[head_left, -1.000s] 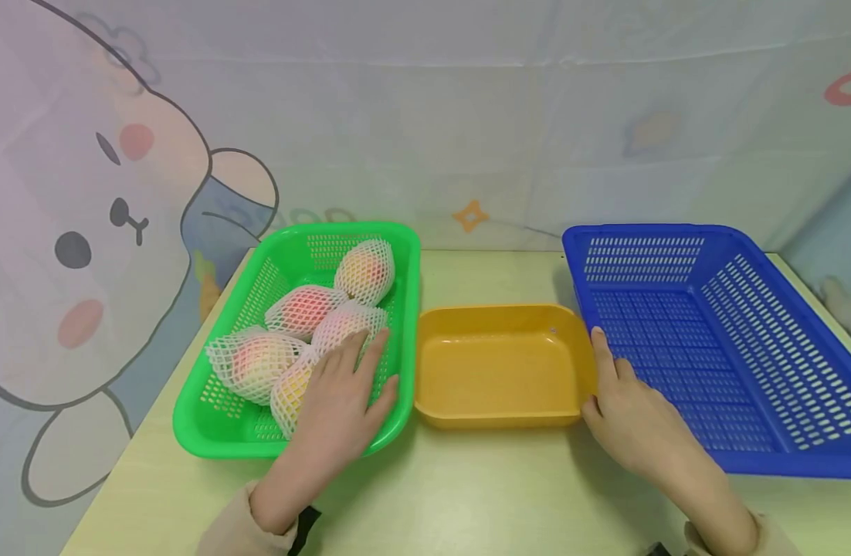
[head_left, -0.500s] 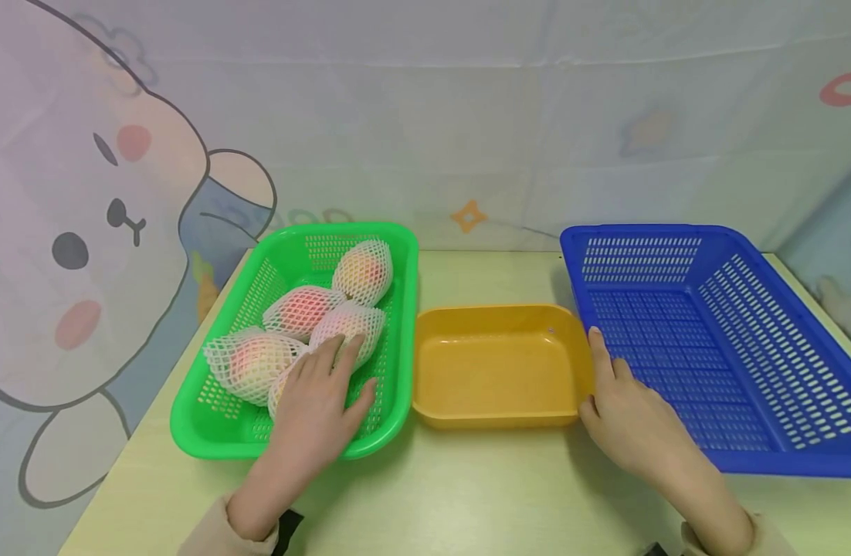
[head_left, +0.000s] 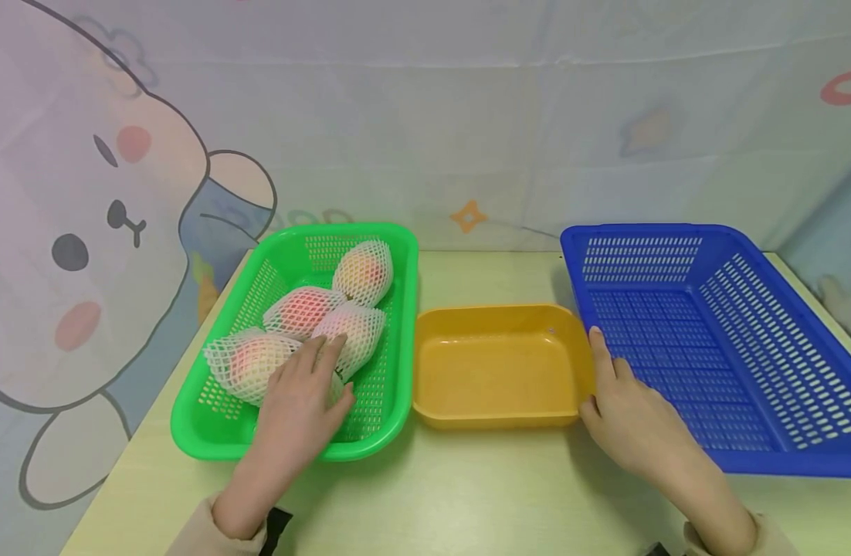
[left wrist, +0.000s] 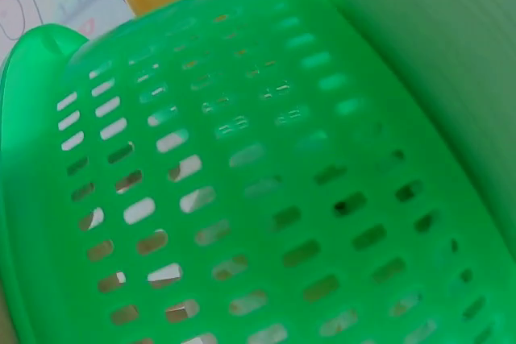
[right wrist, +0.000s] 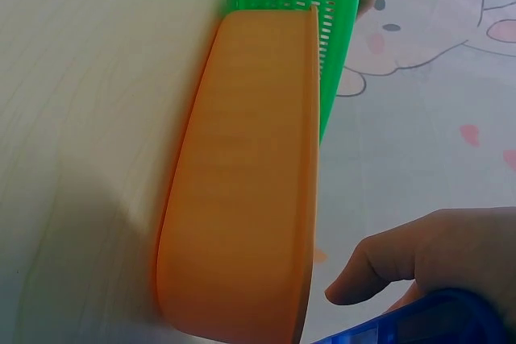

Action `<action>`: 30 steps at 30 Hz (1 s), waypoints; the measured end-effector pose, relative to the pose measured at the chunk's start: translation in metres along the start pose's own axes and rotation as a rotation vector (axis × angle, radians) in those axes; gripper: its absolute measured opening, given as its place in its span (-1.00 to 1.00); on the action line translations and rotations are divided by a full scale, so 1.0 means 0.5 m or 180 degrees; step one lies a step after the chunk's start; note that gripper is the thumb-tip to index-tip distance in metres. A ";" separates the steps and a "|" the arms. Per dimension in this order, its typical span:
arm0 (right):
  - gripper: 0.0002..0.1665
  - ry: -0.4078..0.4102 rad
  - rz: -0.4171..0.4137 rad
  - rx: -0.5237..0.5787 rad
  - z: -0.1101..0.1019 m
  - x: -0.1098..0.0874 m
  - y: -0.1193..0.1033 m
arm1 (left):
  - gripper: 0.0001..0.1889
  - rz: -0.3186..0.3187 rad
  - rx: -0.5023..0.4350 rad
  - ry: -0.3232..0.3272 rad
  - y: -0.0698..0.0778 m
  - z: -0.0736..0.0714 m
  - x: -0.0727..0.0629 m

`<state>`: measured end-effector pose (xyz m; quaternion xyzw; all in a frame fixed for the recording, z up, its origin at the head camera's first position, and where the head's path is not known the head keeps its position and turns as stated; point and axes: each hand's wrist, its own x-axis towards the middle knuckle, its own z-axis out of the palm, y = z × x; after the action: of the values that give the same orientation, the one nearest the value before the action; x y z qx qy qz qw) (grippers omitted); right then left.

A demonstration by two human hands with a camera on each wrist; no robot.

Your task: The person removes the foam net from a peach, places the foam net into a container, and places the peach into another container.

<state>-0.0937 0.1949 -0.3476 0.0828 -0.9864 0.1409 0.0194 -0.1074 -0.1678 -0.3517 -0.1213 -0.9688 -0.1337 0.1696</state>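
Observation:
In the head view my left hand (head_left: 296, 401) is in the green basket (head_left: 409, 324), lying over a fruit in a white foam net (head_left: 335, 390). Its fingers are loosely bent and spread, hiding most of that fruit. Around it lie other red-and-yellow netted fruits, including one by the fingertips (head_left: 356, 332) and one at the left (head_left: 248, 363). The left wrist view shows only the basket's perforated wall (left wrist: 266, 159). My right hand (head_left: 637, 421) rests at the blue basket's near-left rim (head_left: 587, 305), index finger extended along it, thumb beside the yellow tray (head_left: 498, 378).
The yellow tray sits between the two baskets, with nothing in it. The blue basket's perforated floor (head_left: 669, 347) is bare. A pale wooden tabletop (head_left: 495, 494) lies in front, and a printed cloth (head_left: 495, 116) hangs behind.
My left hand has moved left and slightly nearer over the front fruit, uncovering more of the middle one. The right hand and both baskets have stayed in place.

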 end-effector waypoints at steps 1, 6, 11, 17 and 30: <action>-0.05 -0.0001 0.0001 0.0002 0.000 0.000 0.000 | -0.38 0.0013 0.0004 0.0013 -0.002 -0.001 0.000; -0.04 -0.0024 0.0027 0.0014 0.000 0.000 -0.001 | -0.36 0.0021 0.0093 0.0057 -0.009 -0.007 -0.002; -0.05 -0.0008 0.0030 0.0003 0.000 0.000 -0.002 | -0.29 -0.0151 0.0067 0.0008 -0.016 -0.015 -0.003; -0.05 0.0001 0.0015 0.0002 -0.001 0.000 -0.002 | -0.19 -0.0303 0.0188 -0.0035 -0.027 -0.024 -0.007; -0.05 0.0052 -0.0018 -0.0031 0.001 0.000 -0.001 | -0.32 -0.0231 0.0440 -0.0156 -0.041 -0.029 -0.006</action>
<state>-0.0936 0.1943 -0.3481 0.0843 -0.9866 0.1368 0.0283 -0.1064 -0.1920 -0.3442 -0.0774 -0.9834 -0.0696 0.1489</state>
